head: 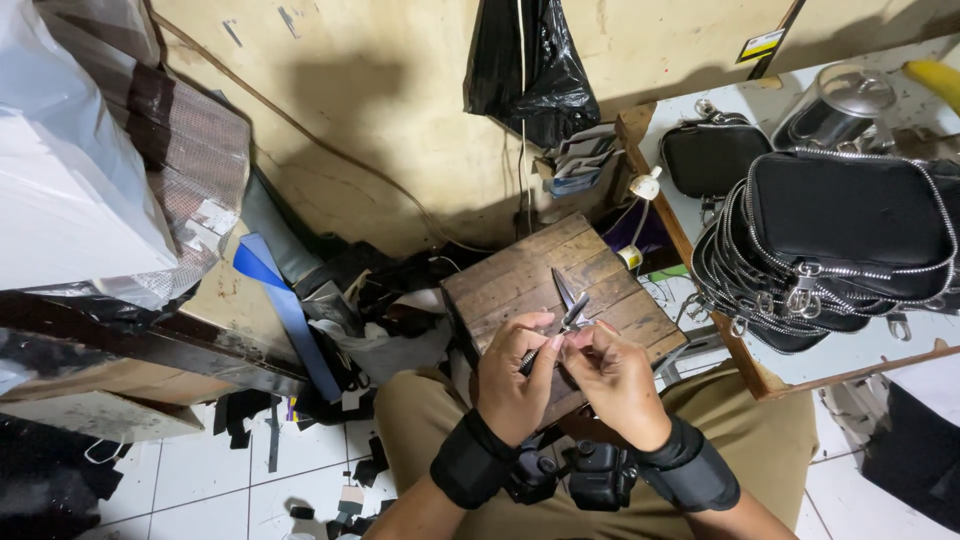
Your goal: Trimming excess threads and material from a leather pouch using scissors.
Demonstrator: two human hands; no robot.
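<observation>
While pinched together, hands (565, 375) on pliers (560, 330).

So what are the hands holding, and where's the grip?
Left hand grips a dark-handled tool by its handle; right hand pinches something tiny at the tip, too small to identify.

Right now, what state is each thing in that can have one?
Left hand: fingers closed on a small dark-handled tool.
Right hand: fingers pinching something too small to tell.
Scissors: lying on the wooden block, blades together.
Stacked black pouches: zipped shut.
Black plastic bag: hanging on the wall.
Metal pot: lid on.
</observation>
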